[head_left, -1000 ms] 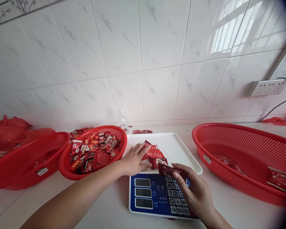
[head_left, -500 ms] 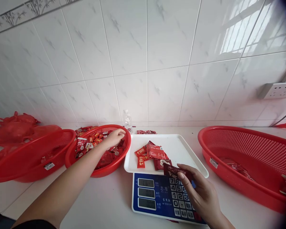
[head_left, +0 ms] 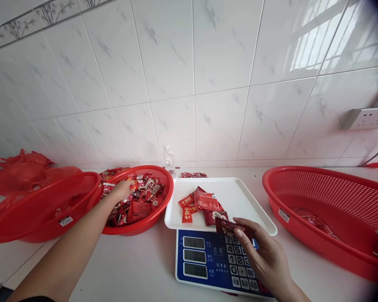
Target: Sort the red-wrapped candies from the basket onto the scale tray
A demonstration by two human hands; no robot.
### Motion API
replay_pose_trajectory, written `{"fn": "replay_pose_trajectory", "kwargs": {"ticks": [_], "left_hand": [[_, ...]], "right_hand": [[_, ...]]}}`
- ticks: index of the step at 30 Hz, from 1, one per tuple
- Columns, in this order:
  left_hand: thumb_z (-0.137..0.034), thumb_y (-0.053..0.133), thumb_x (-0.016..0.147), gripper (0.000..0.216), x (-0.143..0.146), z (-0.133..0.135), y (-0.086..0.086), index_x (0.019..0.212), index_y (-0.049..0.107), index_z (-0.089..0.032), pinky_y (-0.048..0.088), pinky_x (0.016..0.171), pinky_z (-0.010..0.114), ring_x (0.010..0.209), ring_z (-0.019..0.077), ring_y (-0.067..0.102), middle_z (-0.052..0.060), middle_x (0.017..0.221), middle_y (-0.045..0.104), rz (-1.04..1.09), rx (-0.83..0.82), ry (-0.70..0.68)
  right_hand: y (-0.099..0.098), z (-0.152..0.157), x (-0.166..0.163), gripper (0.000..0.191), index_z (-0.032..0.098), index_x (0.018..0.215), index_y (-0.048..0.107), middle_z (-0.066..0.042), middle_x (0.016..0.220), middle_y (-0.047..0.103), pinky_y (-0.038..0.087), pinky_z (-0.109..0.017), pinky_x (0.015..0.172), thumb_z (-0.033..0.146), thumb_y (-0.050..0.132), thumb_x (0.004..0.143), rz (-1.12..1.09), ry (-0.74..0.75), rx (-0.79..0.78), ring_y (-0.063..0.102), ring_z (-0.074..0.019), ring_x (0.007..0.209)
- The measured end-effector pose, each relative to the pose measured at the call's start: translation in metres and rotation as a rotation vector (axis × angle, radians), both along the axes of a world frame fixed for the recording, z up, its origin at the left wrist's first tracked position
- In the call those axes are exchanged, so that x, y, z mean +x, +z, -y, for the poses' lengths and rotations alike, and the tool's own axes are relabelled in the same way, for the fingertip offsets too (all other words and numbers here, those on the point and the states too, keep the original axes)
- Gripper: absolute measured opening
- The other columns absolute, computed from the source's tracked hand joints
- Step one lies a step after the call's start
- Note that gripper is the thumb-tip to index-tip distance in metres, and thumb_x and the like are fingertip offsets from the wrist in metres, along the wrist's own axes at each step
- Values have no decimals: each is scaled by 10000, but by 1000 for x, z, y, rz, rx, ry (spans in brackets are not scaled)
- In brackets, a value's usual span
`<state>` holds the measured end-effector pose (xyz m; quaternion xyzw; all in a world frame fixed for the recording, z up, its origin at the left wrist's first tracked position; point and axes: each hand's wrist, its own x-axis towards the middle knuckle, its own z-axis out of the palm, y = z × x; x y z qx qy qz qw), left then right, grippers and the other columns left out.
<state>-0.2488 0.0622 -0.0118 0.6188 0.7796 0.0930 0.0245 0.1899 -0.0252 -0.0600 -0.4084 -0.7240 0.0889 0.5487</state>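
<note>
My left hand (head_left: 124,191) is inside the red basket (head_left: 167,197), over a heap of small red packets (head_left: 139,209). Its fingers are closed on a small orange-red packet (head_left: 133,185). Over the keypad of the blue digital scale (head_left: 195,243), my right hand (head_left: 267,256) pinches a dark red packet (head_left: 229,228) between thumb and fingers. Several red and orange packets (head_left: 204,201) lie in a loose pile on the scale's white tray (head_left: 239,197).
To the right stands another red basket (head_left: 302,176) with some packets at its bottom. A further red basket (head_left: 44,209) sits at the left, beside red plastic bags (head_left: 22,170). Behind the tray is a clear bottle (head_left: 168,159) near the tiled wall (head_left: 220,126).
My left hand has moved left and slightly down across the heap, from the basket's right side; an orange-red packet now shows at its fingertips. My right hand keeps its packet almost still.
</note>
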Motion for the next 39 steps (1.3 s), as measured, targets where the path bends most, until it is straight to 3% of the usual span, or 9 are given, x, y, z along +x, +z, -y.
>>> {"fn": "replay_pose_trajectory", "kwargs": {"ticks": [6, 13, 17, 20, 24, 30, 34, 39], "left_hand": [[-248, 504, 814, 171, 14, -1, 7, 653, 509, -191, 373, 615, 254, 666, 182, 557, -8, 619, 538, 13, 110, -29], [-285, 478, 860, 175, 87, 5, 21, 752, 577, -190, 403, 648, 263, 721, 176, 579, 23, 768, 641, 120, 229, -200], [-307, 525, 835, 131, 138, 18, 26, 856, 586, -192, 447, 668, 252, 735, 159, 612, 13, 818, 670, 452, 229, -427], [-293, 583, 799, 136, 170, 36, 27, 886, 582, -188, 466, 678, 253, 732, 152, 616, 6, 795, 669, 633, 131, -541], [-251, 587, 815, 91, 198, 56, 18, 887, 615, -202, 482, 677, 264, 732, 150, 609, -3, 796, 652, 521, 76, -606], [-152, 599, 827, 229, 213, 66, -4, 1046, 602, -218, 452, 919, 421, 1053, 222, 541, 59, 1065, 630, 318, 416, -738], [-253, 492, 920, 182, 223, 89, -12, 1078, 572, -211, 507, 832, 363, 949, 190, 594, 67, 1001, 641, 543, 537, -701], [-431, 546, 884, 444, 239, 120, -32, 1280, 474, -245, 544, 730, 287, 826, 165, 621, 85, 1069, 624, 913, 436, -842]], "right_hand": [[-4, -2, 2, 185, 237, 973, 620, 14, 726, 720, 518, -170, 500, 370, 524, 886, 49, -9, -16, 670, -129, 580], [-7, -4, 2, 214, 236, 952, 632, 4, 728, 728, 523, -169, 515, 409, 536, 870, 26, -22, -15, 676, -136, 586], [-2, -2, -1, 226, 223, 939, 642, 2, 696, 716, 532, -188, 525, 407, 530, 870, -18, -23, -50, 662, -137, 562], [3, -1, -3, 235, 215, 932, 647, -8, 701, 718, 544, -207, 540, 407, 524, 872, -38, -7, -57, 665, -145, 570], [6, 2, -3, 213, 212, 935, 642, -18, 718, 722, 552, -216, 553, 381, 525, 880, -47, 22, -47, 670, -149, 588], [8, 3, -3, 191, 217, 946, 637, -10, 719, 716, 549, -217, 552, 362, 531, 881, -52, 26, -46, 662, -145, 587], [8, 4, -5, 159, 223, 943, 636, 11, 695, 706, 537, -202, 535, 334, 541, 878, -56, 45, -36, 643, -127, 550], [-2, 10, -9, 146, 229, 987, 596, -27, 802, 734, 569, -230, 623, 327, 538, 897, -62, 245, -42, 702, -156, 687]]}}
